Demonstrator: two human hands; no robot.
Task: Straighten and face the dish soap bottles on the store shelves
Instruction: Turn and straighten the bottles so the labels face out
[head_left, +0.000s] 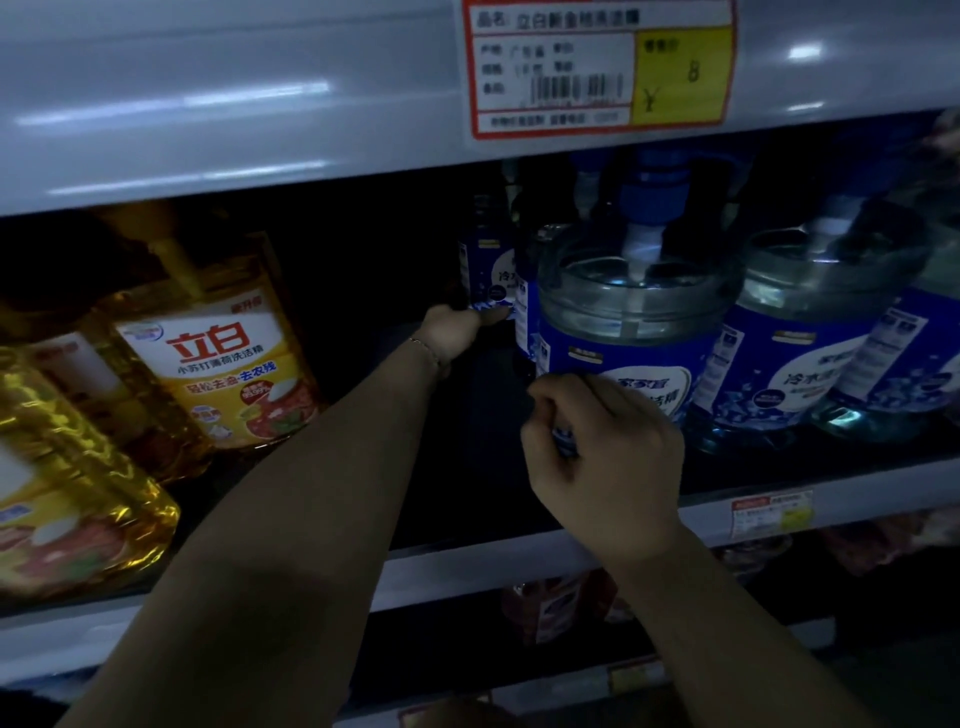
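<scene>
Dim shelf bay, viewed from above. Left hand reaches deep toward 12 o'clock, fingers closed around the lower part of a rear blue-labelled bottle standing behind the front row. Right hand is curled, fingers pressed together against the label of the front blue-labelled bottle, which stands upright near the shelf edge. More blue-labelled bottles stand at 3 o'clock of it. Yellow bottles sit at 9 o'clock, tilted. A price tag hangs on the upper shelf rail.
</scene>
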